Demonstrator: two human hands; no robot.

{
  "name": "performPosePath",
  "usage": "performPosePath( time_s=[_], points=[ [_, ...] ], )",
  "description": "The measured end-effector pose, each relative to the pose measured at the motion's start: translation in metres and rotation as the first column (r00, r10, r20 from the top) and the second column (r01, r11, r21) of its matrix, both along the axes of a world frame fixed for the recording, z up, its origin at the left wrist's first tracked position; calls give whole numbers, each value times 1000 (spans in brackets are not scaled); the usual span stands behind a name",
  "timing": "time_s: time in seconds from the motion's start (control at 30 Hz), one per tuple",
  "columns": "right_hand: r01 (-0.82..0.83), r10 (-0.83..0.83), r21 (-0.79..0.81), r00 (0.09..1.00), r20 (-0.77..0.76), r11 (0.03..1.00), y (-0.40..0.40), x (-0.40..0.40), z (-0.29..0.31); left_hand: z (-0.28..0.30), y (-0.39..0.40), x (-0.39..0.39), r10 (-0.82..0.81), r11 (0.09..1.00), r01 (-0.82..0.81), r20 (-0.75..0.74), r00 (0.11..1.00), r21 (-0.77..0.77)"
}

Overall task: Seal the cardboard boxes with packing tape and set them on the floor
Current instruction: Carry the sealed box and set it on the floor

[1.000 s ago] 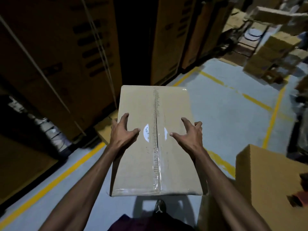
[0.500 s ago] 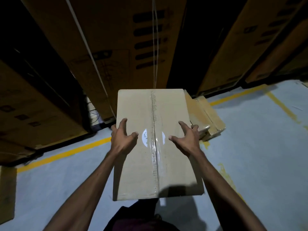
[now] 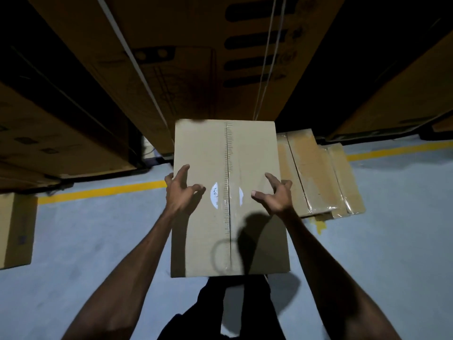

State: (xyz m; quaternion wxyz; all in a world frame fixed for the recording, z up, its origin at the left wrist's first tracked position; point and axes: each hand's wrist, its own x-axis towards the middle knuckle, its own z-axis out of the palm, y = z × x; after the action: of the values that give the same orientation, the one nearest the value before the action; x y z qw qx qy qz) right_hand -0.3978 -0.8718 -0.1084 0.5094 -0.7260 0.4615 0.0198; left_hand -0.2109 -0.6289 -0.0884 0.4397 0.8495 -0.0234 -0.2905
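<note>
Tan box [image 3: 201,229], yellow-striped grey floor [image 3: 392,241]

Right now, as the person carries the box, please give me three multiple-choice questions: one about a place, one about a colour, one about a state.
1. Where do the sealed boxes on the floor lie, relative to the carried box?
A. to its right
B. to its left
C. on top of it

2. What colour is the floor line?
A. white
B. yellow
C. red

3. How is the carried box's top seam?
A. open
B. stapled only
C. taped shut

Answers: 1 A, they lie flat beside its right edge. 2 B, the stripe is yellow on grey floor. 3 C, clear tape runs along the seam between the left hand and right hand.
</note>
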Motion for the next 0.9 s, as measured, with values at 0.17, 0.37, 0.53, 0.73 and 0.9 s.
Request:
performPosePath(
  time_s=[0.17, 0.37, 0.53, 0.73, 0.9],
  points=[
    [15, -14, 69, 1000, -13, 997, -45, 35, -72, -71, -47, 27, 106, 994, -104, -101, 989, 23],
    [-2, 8, 83, 997, -70, 997, -101, 81, -165, -178, -98, 56, 169, 986, -167, -137, 976, 29],
    [-93, 99, 43, 984, -149, 995, -131, 109, -209, -238, -121, 75, 186, 977, -204, -229, 955, -57],
    [-64, 64, 4, 988, -140, 998, -158, 131, -243, -257, -147, 84, 156, 985, -143, -152, 976, 92],
    [-115, 114, 12, 963, -242, 993, -148, 124, -238, -241, -149, 72, -56, 948, 104, -162, 985, 302]
  ],
)
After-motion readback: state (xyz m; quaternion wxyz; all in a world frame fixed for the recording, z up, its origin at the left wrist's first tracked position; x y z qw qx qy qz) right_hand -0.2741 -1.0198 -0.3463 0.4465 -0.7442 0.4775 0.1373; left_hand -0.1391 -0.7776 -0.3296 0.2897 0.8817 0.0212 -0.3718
